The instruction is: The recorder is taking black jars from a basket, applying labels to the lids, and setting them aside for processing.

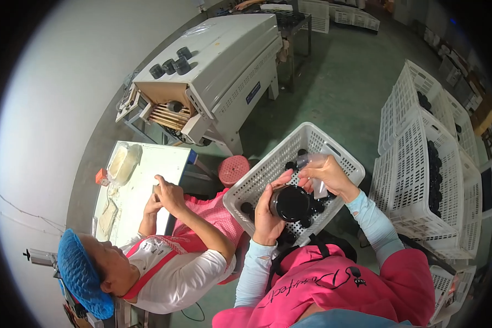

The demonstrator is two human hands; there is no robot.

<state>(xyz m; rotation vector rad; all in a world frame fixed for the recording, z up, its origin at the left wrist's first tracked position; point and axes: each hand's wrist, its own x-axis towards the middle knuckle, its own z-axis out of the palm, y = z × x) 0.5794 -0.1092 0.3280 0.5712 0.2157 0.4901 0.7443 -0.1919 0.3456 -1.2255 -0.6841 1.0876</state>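
My left hand (267,219) is closed around a dark, glossy round jar (292,203), its dark round face turned up towards me. Just to the right of the jar, my right hand (327,175) pinches a piece of clear plastic film (320,189), part of which hangs below the fingers. Both hands are above a white perforated plastic basket (266,160). Several small dark round pieces (247,208) lie in the basket, some of them hidden by my hands and the jar.
A co-worker (180,254) sits at my left by a white table (147,164). Behind stands a white machine (229,53) with several dark jars (181,65) on top. A red stool (234,170) is beside the basket. Stacked white crates (410,172) stand at the right.
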